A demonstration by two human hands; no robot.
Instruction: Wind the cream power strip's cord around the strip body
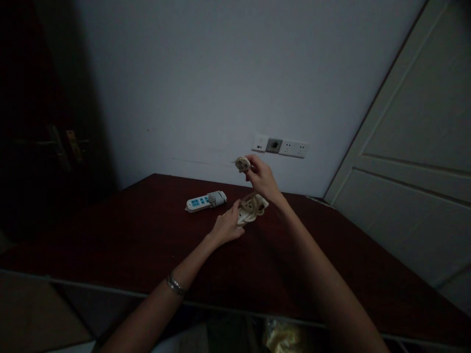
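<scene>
My left hand grips the near-left end of a cream power strip, which has its pale cord looped around it. Above it, my right hand pinches the power plug, its prongs turned to the left. Part of the cord is hidden behind my right wrist. On the table to the left lies a second power strip, white with blue socket faces, with its grey cord bundled at the right end. Neither hand touches that one.
A dark red table stands against a pale wall. Wall sockets sit just above and behind my right hand. A white panelled door is on the right; a dark door with a handle is on the left.
</scene>
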